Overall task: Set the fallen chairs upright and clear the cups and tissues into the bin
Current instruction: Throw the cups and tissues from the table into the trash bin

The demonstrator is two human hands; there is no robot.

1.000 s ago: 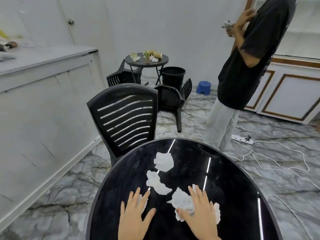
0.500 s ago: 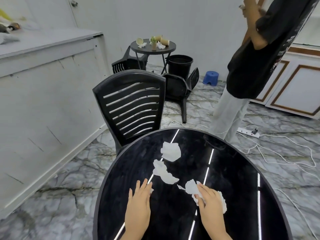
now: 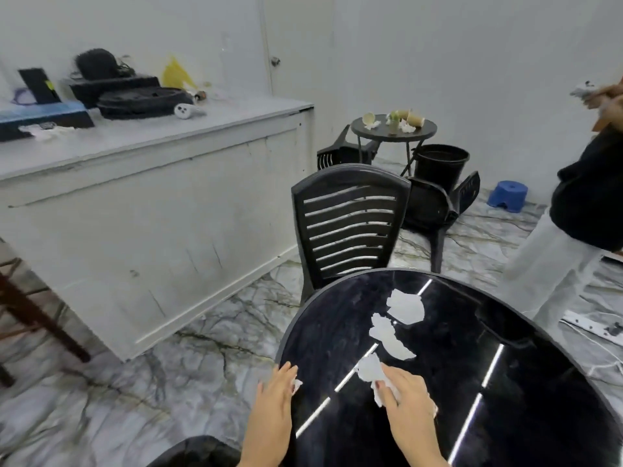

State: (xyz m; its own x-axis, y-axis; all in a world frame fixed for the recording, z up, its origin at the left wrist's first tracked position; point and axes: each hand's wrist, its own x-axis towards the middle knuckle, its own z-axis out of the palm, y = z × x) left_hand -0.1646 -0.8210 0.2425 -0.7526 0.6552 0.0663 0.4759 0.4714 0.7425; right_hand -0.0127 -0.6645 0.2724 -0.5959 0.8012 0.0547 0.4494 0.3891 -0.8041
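The step in hand looks to be gathering the crumpled white tissues off the glossy black round surface (image 3: 505, 332) so they can go into the bin. To do it well, I would sweep the loose pieces together toward the near edge and bunch them into one wad, so nothing flutters to the marble floor (image 3: 202, 348) on the walk over.

The right hand (image 3: 409, 404) lies low on the near part of the surface with its fingers curled over a crumpled white tissue (image 3: 369, 369), which sticks out from under the fingertips on the far side and again at the heel of the hand; it seems to be pinching and dragging it. The left hand (image 3: 274, 399) rests at the near left rim, fingers fairly straight and close together, with a small scrap of tissue (image 3: 296, 385) showing at its fingertips; whether it grips that scrap or only touches it I cannot tell.

Two more flattened white tissues (image 3: 404, 306) lie just beyond the right hand, toward the middle of the surface. The black plastic bin (image 3: 440, 166) stands well apart at the far wall, beside a small round side table (image 3: 392, 129) carrying cups and more tissues, with two fallen black slatted chairs (image 3: 435, 203) lying near it.
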